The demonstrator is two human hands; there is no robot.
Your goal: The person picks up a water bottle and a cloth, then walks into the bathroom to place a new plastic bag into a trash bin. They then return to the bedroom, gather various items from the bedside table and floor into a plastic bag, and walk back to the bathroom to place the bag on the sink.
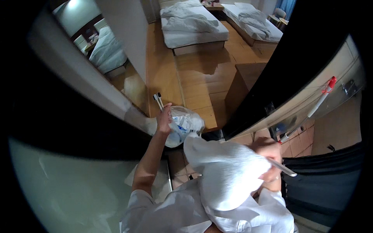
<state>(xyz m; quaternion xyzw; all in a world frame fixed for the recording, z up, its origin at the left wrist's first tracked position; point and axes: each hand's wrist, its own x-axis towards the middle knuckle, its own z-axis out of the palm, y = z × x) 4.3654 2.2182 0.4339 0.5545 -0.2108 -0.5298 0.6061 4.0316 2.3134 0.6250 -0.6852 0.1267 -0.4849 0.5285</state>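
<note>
My left hand (164, 120) is closed around two toothbrushes (158, 101) with dark bristles, heads pointing up. A clear plastic bag (196, 122) hangs at the same hand, with crumpled white stuff and a blue-marked wrapper inside. My right hand (268, 148) grips a bunched white cloth (227, 171), which hangs before my chest and hides part of the hand. A slim pale handle (284, 168) sticks out of that grip. Near the knuckles ends a red-and-white pole (316, 107); whether the hand touches it, I cannot tell.
Dark door frame edges (253, 116) flank me. Beyond them lies a wooden floor (195, 87) with two beds (195, 36) (256, 24) under rumpled bedding. A brown cabinet (247, 75) stands right of the opening. Pink floor tiles (177, 169) are below me, and a mirror (99, 43) is at left.
</note>
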